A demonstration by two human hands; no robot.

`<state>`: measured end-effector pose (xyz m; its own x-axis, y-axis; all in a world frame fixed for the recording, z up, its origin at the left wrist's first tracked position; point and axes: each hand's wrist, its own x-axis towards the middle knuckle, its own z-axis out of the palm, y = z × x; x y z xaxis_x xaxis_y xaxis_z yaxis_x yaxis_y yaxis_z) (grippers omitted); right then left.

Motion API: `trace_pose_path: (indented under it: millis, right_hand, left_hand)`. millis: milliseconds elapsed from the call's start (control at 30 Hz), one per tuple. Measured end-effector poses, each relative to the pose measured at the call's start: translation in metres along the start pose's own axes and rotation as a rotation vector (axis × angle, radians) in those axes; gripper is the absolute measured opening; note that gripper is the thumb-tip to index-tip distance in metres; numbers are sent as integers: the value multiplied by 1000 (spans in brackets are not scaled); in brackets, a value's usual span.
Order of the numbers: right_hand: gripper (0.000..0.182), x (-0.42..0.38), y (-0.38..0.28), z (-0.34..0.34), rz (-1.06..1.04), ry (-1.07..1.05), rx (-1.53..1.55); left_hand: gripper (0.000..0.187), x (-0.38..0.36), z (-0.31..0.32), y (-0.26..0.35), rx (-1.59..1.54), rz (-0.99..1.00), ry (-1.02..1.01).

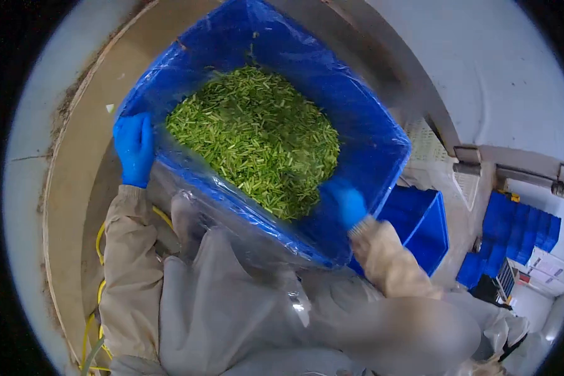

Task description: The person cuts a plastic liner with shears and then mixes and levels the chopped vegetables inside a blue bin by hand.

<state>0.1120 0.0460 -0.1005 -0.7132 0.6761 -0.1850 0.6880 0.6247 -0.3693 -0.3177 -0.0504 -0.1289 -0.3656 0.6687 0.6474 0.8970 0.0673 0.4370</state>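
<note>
A large blue crate point(351, 119) lined with clear plastic stands tilted in view before me. In it lies a heap of chopped green stalks point(257, 138), cut into short pieces. My left hand point(135, 145), in a blue glove, is closed on the crate's left rim, over the plastic liner. My right hand point(344, 202), gloved in blue too, is inside the crate by its near right wall, at the edge of the heap. Motion smears its fingers, so I cannot see whether it holds anything.
Another blue crate point(423, 225) sits to the right, partly behind my right arm. Farther right are stacked blue crates point(514, 229). A yellow hose point(100, 294) hangs at the lower left. Light-coloured walls point(476, 69) curve around the crate.
</note>
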Motion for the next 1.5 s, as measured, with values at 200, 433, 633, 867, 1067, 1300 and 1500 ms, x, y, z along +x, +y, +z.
trace_pose_path:
  millis: [200,433,633,867,1067,1300,1500]
  right_hand:
    - [15,72,58,124,-55,-282,-467]
    - [20,83,40,95,111,-291,-256]
    - [18,81,36,137,100,-461,342]
    - [25,104,86,137,-53,410,-186]
    - [28,149,113,161,206,-63,-410]
    - [26,132,33,119,183,-163,12]
    - [25,216,15,148,282,25,-264]
  left_hand:
    - [8,3,-3,0,10,-11,-76]
    - [7,5,-4,3,-34,2,-49]
    - [7,4,-3,-1,-15,-3,-74]
    - [5,6,-4,4,-18,9,-52]
    - [5,5,-5,1,-18,25,-66]
    - [4,2,-3,0,-23,7,-53]
    - [4,3,-4,0,-42,-22,-42]
